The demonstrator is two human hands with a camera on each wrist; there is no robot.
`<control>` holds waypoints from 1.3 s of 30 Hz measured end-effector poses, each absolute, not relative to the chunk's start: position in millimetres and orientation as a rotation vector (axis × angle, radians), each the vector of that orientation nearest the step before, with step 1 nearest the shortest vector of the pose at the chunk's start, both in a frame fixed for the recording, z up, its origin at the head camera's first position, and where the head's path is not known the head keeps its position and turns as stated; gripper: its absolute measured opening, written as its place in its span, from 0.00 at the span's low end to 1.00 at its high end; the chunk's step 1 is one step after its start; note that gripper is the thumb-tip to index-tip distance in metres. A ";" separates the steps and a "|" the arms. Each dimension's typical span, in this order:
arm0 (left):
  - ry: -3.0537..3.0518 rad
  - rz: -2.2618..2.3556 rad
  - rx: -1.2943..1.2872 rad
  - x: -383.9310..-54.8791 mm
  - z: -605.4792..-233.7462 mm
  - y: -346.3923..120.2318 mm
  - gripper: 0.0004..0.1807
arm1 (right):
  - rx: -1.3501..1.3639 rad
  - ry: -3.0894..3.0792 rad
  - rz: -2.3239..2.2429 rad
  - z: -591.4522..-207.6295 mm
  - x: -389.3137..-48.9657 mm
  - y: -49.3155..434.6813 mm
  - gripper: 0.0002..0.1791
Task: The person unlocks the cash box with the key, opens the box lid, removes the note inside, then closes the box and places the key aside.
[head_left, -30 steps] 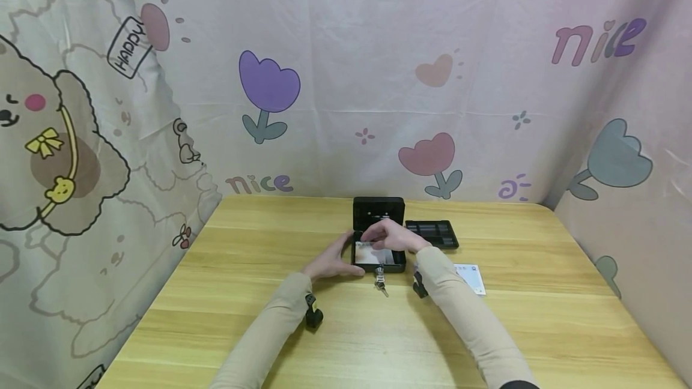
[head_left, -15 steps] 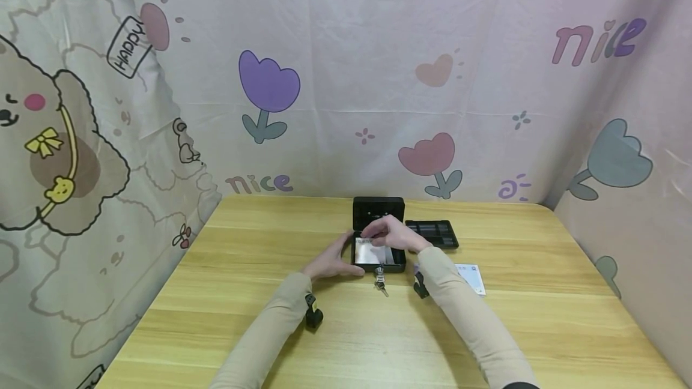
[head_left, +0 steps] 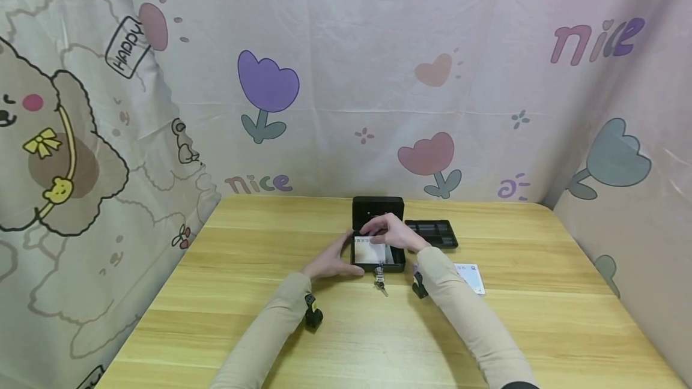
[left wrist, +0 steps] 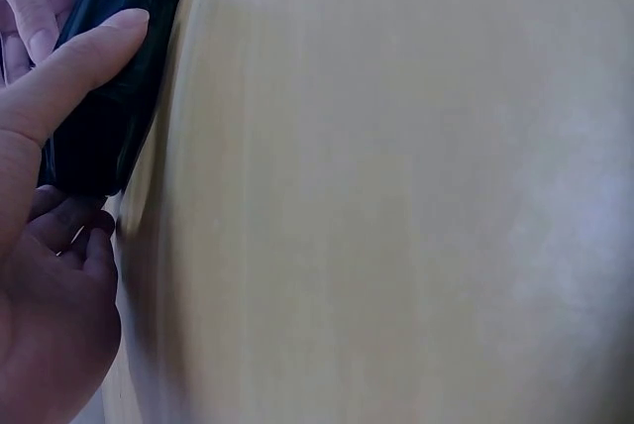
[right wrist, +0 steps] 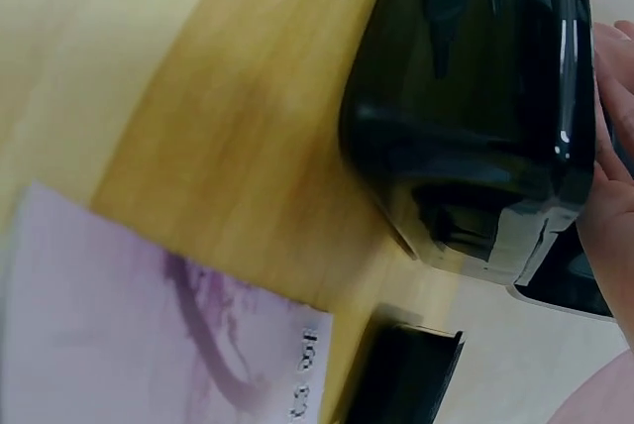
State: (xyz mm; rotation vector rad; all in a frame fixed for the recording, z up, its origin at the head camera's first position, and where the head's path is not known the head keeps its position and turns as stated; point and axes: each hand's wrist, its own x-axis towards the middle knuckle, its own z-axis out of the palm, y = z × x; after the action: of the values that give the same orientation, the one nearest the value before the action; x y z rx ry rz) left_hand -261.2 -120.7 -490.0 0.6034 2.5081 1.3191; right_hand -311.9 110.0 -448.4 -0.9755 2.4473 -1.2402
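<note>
A small black lockable box (head_left: 365,268) stands with its lid (head_left: 378,203) raised. In it lies a pale printed card (head_left: 370,251), its upper edge tipped up. My left hand (head_left: 331,262) grips the box's left front corner; in the left wrist view the thumb (left wrist: 99,53) presses the box's front wall and the other fingers are round its side. Reaching in from the right, my right hand (head_left: 397,235) has curled fingers that pinch the card's top edge, though the fingertips are partly hidden. Keys (head_left: 381,284) hang from the lock at the front.
Right of the box lies a black compartment tray (head_left: 434,233). Nearer, partly behind the right sleeve (head_left: 459,305), a white and purple card (right wrist: 149,315) rests on the wooden table (head_left: 259,245). A printed curtain (head_left: 335,77) hangs behind the table.
The card in the box has shifted a little upward and tilted, and printing now shows along its top. Both hands have stayed almost where they were.
</note>
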 end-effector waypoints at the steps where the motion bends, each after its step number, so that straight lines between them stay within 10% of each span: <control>1: 2.509 1.319 0.604 -261.2 -490.0 -120.6 0.60 | -0.976 2.448 -1.238 -448.8 -311.7 110.4 0.16; 39: 2.499 1.338 0.576 -262.3 -490.2 -120.6 0.62 | -0.892 2.617 -1.355 -435.3 -299.0 119.0 0.10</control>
State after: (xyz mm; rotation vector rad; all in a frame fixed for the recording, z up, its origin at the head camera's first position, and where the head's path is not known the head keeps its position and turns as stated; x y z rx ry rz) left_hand -262.3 -120.6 -490.2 0.5765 2.4985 1.3376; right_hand -299.0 119.0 -435.3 -0.8921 2.6168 -1.3553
